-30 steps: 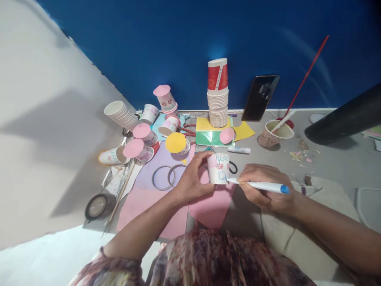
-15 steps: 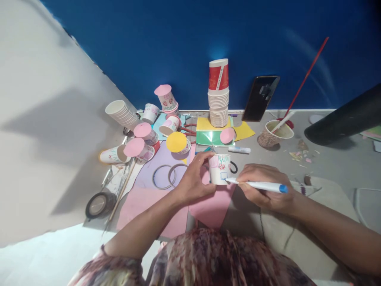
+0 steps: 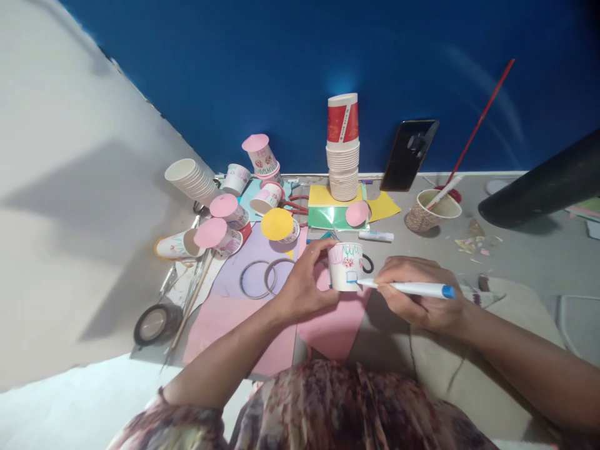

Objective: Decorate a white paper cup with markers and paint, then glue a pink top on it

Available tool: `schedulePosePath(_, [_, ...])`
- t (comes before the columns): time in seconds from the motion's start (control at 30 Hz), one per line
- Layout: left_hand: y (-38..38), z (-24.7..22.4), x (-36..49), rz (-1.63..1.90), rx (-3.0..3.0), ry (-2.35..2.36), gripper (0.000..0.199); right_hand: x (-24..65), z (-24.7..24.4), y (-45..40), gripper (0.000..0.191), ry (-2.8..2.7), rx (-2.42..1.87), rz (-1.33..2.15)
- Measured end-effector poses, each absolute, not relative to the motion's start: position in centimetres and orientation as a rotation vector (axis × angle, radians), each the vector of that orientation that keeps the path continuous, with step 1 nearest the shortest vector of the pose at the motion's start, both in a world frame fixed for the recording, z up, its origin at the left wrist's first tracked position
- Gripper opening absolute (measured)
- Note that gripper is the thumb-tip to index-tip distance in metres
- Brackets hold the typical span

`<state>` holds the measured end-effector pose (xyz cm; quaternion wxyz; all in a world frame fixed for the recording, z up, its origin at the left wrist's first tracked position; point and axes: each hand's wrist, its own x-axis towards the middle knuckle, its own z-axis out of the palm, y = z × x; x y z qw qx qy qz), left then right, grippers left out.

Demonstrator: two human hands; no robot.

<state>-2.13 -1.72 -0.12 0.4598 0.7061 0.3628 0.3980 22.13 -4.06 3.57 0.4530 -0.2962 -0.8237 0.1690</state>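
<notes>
My left hand (image 3: pixel 304 281) grips a small white paper cup (image 3: pixel 344 265) from its left side, thumb at the bottom and fingers at the top. The cup bears green, purple and red drawings, plus a blue outlined square near its lower edge. In my right hand (image 3: pixel 419 294) is a white marker pen (image 3: pixel 422 289) with a blue end, pinched between thumb and fingers. Its tip touches or nearly touches the cup beside the blue square. Just behind the cup lie a black ring (image 3: pixel 368 264) and a capped white marker (image 3: pixel 376 237).
Decorated cups with pink (image 3: pixel 210 233) and yellow (image 3: pixel 277 224) paper discs crowd the left. Two grey rings (image 3: pixel 257 279) lie on lilac paper. A tall cup stack (image 3: pixel 344 147), a phone (image 3: pixel 409 155) and a brush cup (image 3: pixel 431 211) stand along the blue wall. Black tape (image 3: pixel 154 325) sits left.
The marker tip has shifted slightly rightward along the cup, and the blue square's lower line looks thicker. My left hand keeps its hold on the cup.
</notes>
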Motion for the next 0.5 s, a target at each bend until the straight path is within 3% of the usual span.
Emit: schedulePosePath(0.5, [-1.51, -0.44, -2.29, 0.954, 1.868, 0.978, 0.077, 21.79, 4.08, -4.08, 0.016, -2.008, -0.792, 0.398])
